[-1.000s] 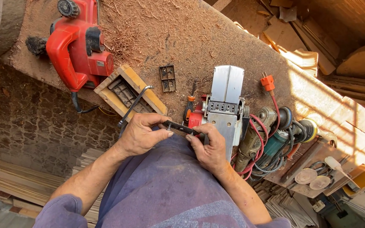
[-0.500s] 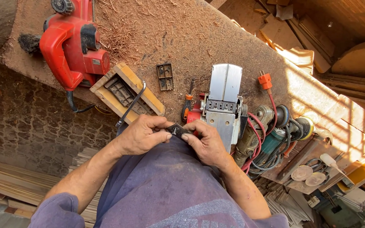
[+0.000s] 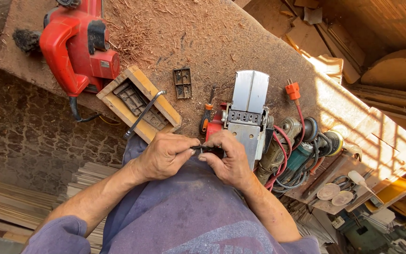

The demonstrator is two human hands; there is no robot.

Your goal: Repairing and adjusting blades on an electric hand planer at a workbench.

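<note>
My left hand and my right hand meet in front of my body, both pinching a small dark narrow part between the fingertips. Most of that part is hidden by the fingers. Just beyond my right hand lies a silver and red electric planer, turned base up on the sawdust-covered workbench. A screwdriver with an orange and black handle lies beside the planer's left side.
A second red planer sits at the far left. A wooden box with a metal wrench is near my left hand, a small black grid piece behind it. An angle grinder, cords and an orange plug crowd the right.
My hands have closed in together over the dark part, which showed longer between them a second ago. The view has shifted slightly; tools on the bench have not moved.
</note>
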